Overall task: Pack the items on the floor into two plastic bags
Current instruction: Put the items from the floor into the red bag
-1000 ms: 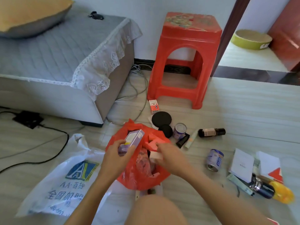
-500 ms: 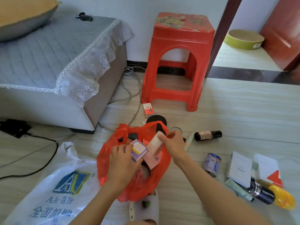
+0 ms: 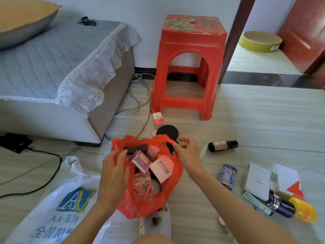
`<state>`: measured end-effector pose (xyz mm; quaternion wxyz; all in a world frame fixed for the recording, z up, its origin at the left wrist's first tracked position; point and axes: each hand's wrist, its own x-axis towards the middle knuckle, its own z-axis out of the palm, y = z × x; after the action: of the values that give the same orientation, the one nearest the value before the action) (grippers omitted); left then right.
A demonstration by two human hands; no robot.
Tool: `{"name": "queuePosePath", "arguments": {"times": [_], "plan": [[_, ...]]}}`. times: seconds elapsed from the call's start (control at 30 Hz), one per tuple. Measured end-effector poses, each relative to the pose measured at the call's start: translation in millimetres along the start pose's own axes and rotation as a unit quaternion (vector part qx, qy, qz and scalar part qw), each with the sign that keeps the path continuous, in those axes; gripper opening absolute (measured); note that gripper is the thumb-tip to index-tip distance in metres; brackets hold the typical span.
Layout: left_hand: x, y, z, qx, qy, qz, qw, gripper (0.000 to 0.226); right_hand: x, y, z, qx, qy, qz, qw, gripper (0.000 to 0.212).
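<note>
The red plastic bag (image 3: 167,196) sits open on the floor (image 3: 246,124) straight in front of the person, its mouth spread between both hands. Inside it lie a purple box (image 3: 141,161), a white and pink carton (image 3: 162,169), a pink block (image 3: 153,150) and a dark object near the far rim. The left hand (image 3: 114,173) pinches the near-left edge of the bag — fingers curled over the plastic, closed on it. The right hand (image 3: 187,154) grips the far-right rim, thumb and fingertips pressed together on the red film.

Left of the red bag a white plastic bag (image 3: 52,208) with blue print lies flat on the floor, touching it. Just beyond the right hand lie a black round disc (image 3: 167,132) and a small red and white box (image 3: 158,119). To the right — apart from the bag — are a dark bottle (image 3: 223,145) on its side, a blue can (image 3: 228,176) tipped over, two white cards (image 3: 258,180), a pale tube (image 3: 256,202) and a dark flask with a yellow end (image 3: 292,207).

The floor is pale striped tile. A red plastic stool (image 3: 190,67) stands against the wall, a grey bed (image 3: 44,67) with lace trim to the left, and cables trail across the floor.
</note>
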<state>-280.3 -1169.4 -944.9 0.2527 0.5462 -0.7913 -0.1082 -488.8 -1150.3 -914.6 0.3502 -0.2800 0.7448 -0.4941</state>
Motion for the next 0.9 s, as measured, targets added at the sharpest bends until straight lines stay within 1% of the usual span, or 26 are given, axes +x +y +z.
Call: {"name": "queuePosePath", "arguments": {"times": [0.07, 0.1, 0.13, 0.2, 0.27, 0.3, 0.33, 0.37, 0.43, 0.47, 0.53, 0.6, 0.63, 0.7, 0.73, 0.8, 0.83, 0.87, 0.9], "plan": [[3.9, 5.8, -11.6, -0.098, 0.032, -0.092, 0.990, 0.046, -4.5, -4.1, -3.8, -0.040, -0.012, -0.008, 0.999, 0.023], [7.8, 6.3, -14.8, -0.136, 0.042, -0.142, 0.980, 0.049, -7.8, -6.3, -4.1, -0.060, -0.023, -0.020, 0.998, 0.022], [11.7, 8.3, -18.5, -0.169, 0.034, -0.190, 0.967, 0.054, -11.6, -8.8, -3.1, -0.074, -0.033, -0.029, 0.996, 0.021], [18.7, 11.2, -24.5, -0.240, -0.048, -0.259, 0.935, 0.060, -20.4, -15.7, -0.8, -0.084, -0.047, -0.041, 0.995, 0.018], [19.8, 19.6, -31.1, -0.305, -0.150, -0.289, 0.895, 0.052, -29.3, -22.5, -0.2, -0.086, -0.065, -0.055, 0.993, 0.016], [19.7, 23.3, -34.5, -0.312, -0.168, -0.288, 0.889, 0.049, -33.1, -25.5, -1.4, -0.090, -0.076, -0.062, 0.991, 0.015], [20.6, 25.9, -38.0, -0.304, -0.165, -0.284, 0.894, 0.043, -36.1, -27.8, -3.8, -0.096, -0.083, -0.069, 0.989, 0.015], [21.3, 30.4, -44.1, -0.296, -0.144, -0.274, 0.904, 0.033, -38.6, -29.8, -7.9, -0.106, -0.088, -0.074, 0.988, 0.016], [21.4, 34.4, -59.0, -0.243, -0.099, -0.241, 0.934, 0.009, -42.7, -33.0, -19.5, -0.134, -0.097, -0.084, 0.983, 0.020], [20.7, 35.5, -66.4, -0.202, -0.085, -0.217, 0.951, 0.007, -43.7, -34.5, -25.6, -0.142, -0.104, -0.088, 0.980, 0.022], [16.3, 37.9, -81.6, -0.130, -0.072, -0.164, 0.975, 0.015, -45.6, -38.2, -37.1, -0.140, -0.114, -0.094, 0.979, 0.024], [13.1, 46.5, -94.8, -0.099, -0.069, -0.094, 0.988, 0.020, -47.4, -45.3, -49.7, -0.161, -0.115, -0.109, 0.974, 0.027], [13.0, 53.7, -100.2, -0.086, -0.075, -0.054, 0.992, 0.025, -47.7, -49.0, -57.5, -0.191, -0.116, -0.128, 0.966, 0.029], [16.0, 72.2, -108.8, -0.048, -0.113, 0.035, 0.992, 0.039, -49.2, -55.8, -76.9, -0.283, -0.128, -0.177, 0.934, 0.035], [19.5, 84.3, -112.9, -0.028, -0.137, 0.084, 0.987, 0.046, -50.9, -59.7, -89.6, -0.338, -0.136, -0.200, 0.909, 0.038], [31.6, 115.0, -118.7, 0.012, -0.172, 0.172, 0.970, 0.059, -54.0, -66.8, -121.2, -0.454, -0.142, -0.244, 0.845, 0.044], [39.1, 132.4, -119.4, 0.033, -0.178, 0.208, 0.961, 0.060, -55.3, -70.0, -139.1, -0.502, -0.135, -0.264, 0.812, 0.046], [46.7, 150.6, -117.4, 0.055, -0.173, 0.242, 0.953, 0.059, -56.0, -72.7, -157.8, -0.533, -0.121, -0.279, 0.790, 0.048], [53.6, 169.8, -112.5, 0.080, -0.165, 0.277, 0.943, 0.059, -55.7, -74.1, -176.9, -0.544, -0.102, -0.288, 0.782, 0.050]]}}
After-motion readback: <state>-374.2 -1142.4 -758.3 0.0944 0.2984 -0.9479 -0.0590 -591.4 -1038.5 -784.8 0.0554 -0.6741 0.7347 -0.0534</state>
